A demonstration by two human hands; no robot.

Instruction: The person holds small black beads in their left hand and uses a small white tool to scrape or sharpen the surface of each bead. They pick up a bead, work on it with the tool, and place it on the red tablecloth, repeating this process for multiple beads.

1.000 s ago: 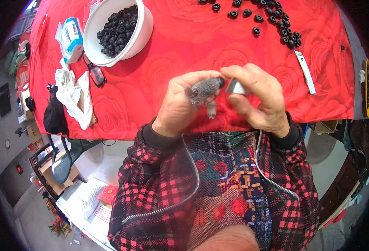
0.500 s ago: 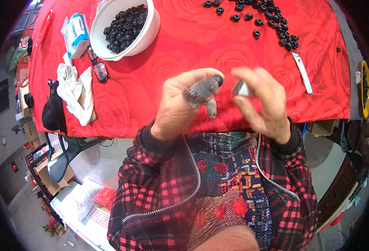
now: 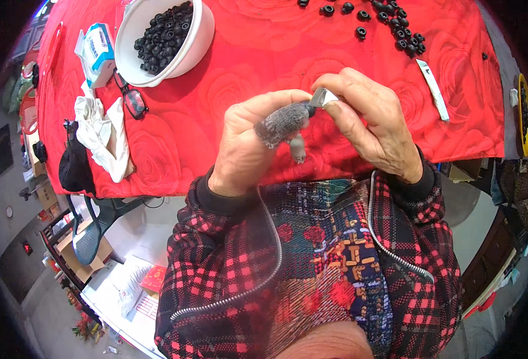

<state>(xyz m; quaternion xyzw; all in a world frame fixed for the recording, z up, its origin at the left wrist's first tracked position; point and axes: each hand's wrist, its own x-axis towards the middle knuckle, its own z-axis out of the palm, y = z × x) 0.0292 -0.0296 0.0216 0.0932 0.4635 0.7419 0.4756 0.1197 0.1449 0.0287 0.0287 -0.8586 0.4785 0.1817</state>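
My left hand [image 3: 243,134] is closed around a small black round part [image 3: 312,109], which shows only in part at the fingertips. A fuzzy grey cover [image 3: 283,124] wraps one of its fingers, and a paler grey cover [image 3: 297,148] sits on another fingertip below. Between the thumb and fingers of my right hand [image 3: 374,122] is a small flat silver-and-white piece [image 3: 322,98], blade-like in shape. Its end meets the black part, or lies just in front of it; I cannot tell which. Both hands are above the red tablecloth [image 3: 228,66].
A white bowl [image 3: 201,45] of black parts stands at the far left. Beside it are a blue-and-white box [image 3: 99,54], eyeglasses [image 3: 134,103], a white cloth [image 3: 116,143] and a black cloth [image 3: 74,158]. Loose black parts [image 3: 398,33] and a white strip [image 3: 432,90] lie at right.
My right hand has moved left and slightly up, bringing the silver-and-white piece to the black part in my left hand. The view has shifted a little.
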